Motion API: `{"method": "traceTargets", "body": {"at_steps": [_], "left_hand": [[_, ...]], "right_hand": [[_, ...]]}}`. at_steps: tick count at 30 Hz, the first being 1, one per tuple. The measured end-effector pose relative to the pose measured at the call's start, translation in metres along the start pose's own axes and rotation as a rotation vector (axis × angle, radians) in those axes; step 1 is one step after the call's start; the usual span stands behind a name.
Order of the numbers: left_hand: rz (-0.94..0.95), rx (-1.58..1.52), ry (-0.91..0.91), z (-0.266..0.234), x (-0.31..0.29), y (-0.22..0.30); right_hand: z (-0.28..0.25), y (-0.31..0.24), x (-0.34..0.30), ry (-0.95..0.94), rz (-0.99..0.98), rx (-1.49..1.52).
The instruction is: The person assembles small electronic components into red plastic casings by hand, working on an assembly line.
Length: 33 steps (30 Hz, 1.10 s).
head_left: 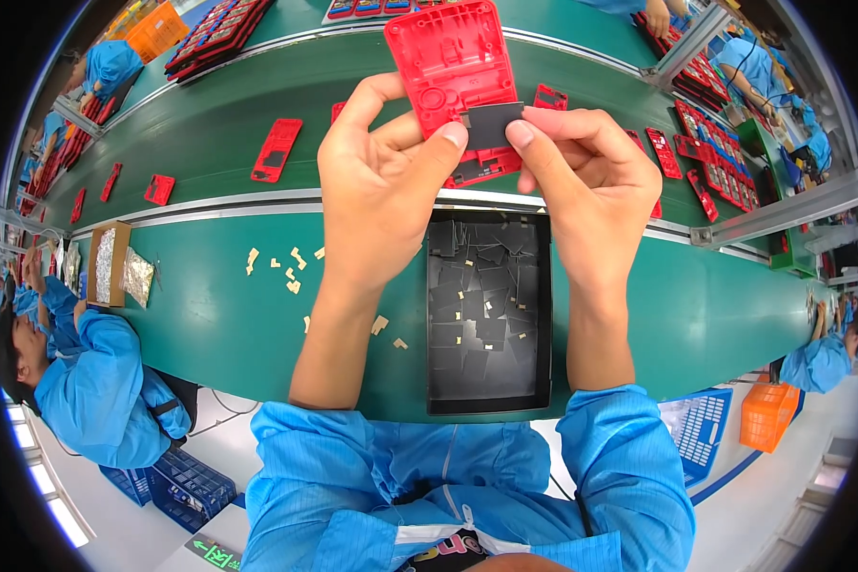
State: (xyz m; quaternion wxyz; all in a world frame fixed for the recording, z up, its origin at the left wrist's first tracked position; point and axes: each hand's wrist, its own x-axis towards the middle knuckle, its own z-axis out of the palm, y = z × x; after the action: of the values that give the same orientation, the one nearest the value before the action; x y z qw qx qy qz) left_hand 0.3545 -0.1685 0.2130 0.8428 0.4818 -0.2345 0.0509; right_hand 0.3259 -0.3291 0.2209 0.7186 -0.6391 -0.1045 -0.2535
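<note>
My left hand is closed on the edge of a red plastic housing, its moulded inner side toward me. A thin black rectangular sheet lies against the lower part of the housing. My right hand pinches the sheet's right edge between thumb and fingers, while my left thumb rests by its left edge. Below my hands stands a black tray holding many loose black sheets and some small cream pieces. More small cream pieces are scattered on the green bench left of the tray.
Beyond a metal rail, red housings lie spaced along a green surface. Stacked trays of red parts stand at right. A cardboard box and clear bag sit at left, near a person in blue. Orange bin at lower right.
</note>
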Motion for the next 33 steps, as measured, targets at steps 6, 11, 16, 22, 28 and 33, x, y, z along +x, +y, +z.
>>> {"method": "traceTargets", "body": {"at_steps": [6, 11, 16, 22, 28, 33], "left_hand": [[0.002, -0.008, -0.009, 0.002, -0.002, 0.001], [0.033, 0.003, 0.037, 0.004, -0.005, 0.001], [0.063, 0.039, 0.105, 0.010, -0.008, 0.003], [0.089, 0.060, 0.154, 0.011, -0.010, 0.006], [0.129, 0.057, 0.102, 0.018, -0.015, 0.005], [0.100, 0.024, 0.019, 0.013, -0.012, 0.001]], "right_hand": [[-0.006, 0.009, 0.001, -0.030, -0.119, -0.055], [0.011, 0.019, -0.007, 0.093, -0.628, -0.610], [0.020, 0.025, -0.017, 0.120, -0.777, -0.756], [0.017, 0.012, -0.014, 0.042, -0.303, -0.230], [0.000, 0.013, -0.005, -0.188, -0.141, -0.036], [-0.002, 0.013, -0.002, -0.193, -0.196, -0.061]]}}
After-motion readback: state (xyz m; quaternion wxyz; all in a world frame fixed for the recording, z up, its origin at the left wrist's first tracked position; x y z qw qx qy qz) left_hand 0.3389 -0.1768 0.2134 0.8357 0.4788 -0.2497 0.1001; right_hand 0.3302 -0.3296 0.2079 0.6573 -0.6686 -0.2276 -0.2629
